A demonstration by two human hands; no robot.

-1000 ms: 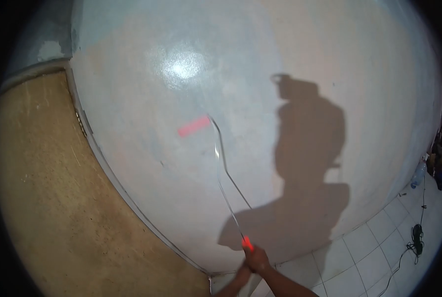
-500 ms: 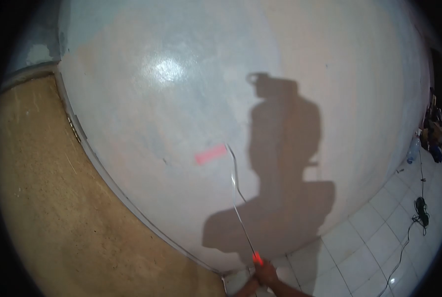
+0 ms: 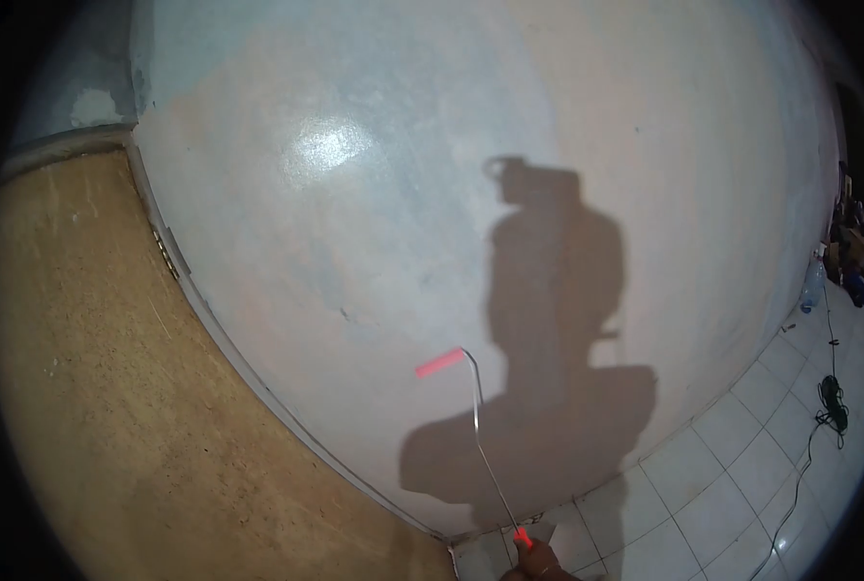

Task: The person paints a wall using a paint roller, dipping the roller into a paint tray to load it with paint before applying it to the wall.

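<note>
A paint roller (image 3: 477, 416) with a pink sleeve, a bent thin metal frame and an orange-red handle reaches up from the bottom of the view. Its sleeve lies against the pale wall (image 3: 354, 242), left of the large shadow. My right hand (image 3: 542, 559) is closed around the handle. Close below it, my left hand (image 3: 515, 574) is also closed at the handle's lower end, mostly cut off by the frame's bottom edge.
A brown door (image 3: 93, 320) in a grey frame stands on the left. White floor tiles (image 3: 703, 484) run along the wall's foot. At right lie a dark coiled cable (image 3: 832, 405), a clear plastic bottle (image 3: 812, 289) and a heap of mixed items (image 3: 850, 247).
The roller's sleeve has moved down the wall and slightly right. Both hands have gone lower and right with the handle, and less of them shows. The view has shifted slightly.
</note>
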